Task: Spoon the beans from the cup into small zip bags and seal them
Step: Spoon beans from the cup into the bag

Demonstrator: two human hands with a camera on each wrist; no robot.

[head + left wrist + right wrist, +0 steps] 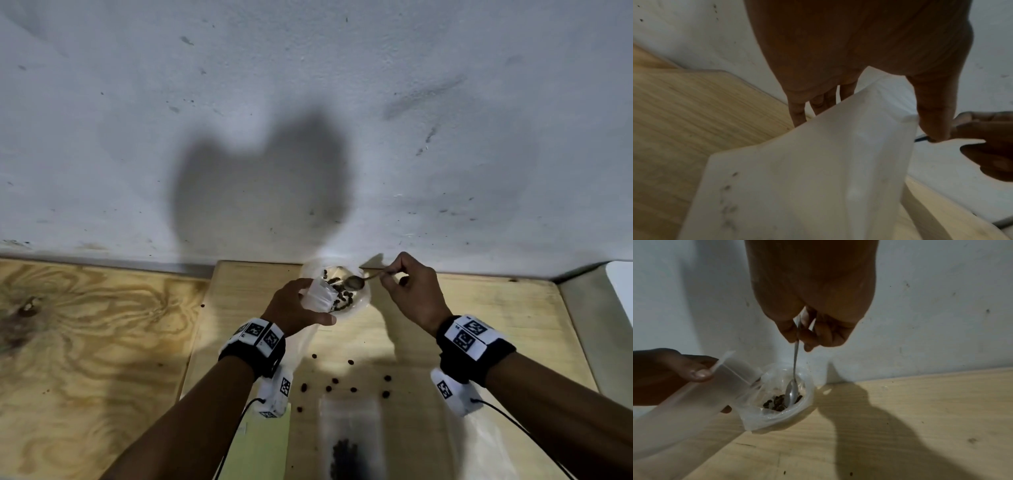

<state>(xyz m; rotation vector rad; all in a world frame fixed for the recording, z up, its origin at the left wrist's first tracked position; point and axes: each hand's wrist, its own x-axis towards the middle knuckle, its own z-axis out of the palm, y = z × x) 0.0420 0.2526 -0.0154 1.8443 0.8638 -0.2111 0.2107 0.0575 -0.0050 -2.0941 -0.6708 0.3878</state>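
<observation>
My left hand [313,303] grips a small clear zip bag [318,296] by its open top and holds it tilted against the rim of the clear plastic cup [359,301]. Dark beans [344,299] lie in the cup. My right hand [388,277] pinches the handle of a metal spoon [356,282]. In the right wrist view the spoon [792,391] has its bowl down among the beans [777,402] inside the cup [807,402], and the bag [694,395] hangs left of it. The left wrist view shows the bag [818,178] under my thumb [931,113].
Several loose beans [329,389] are scattered on the light wooden board [496,308] near me. A zip bag holding beans [347,445] lies at the near edge, with a green sheet [263,442] to its left and clear plastic [486,445] to its right. A white wall [308,102] rises just behind the cup.
</observation>
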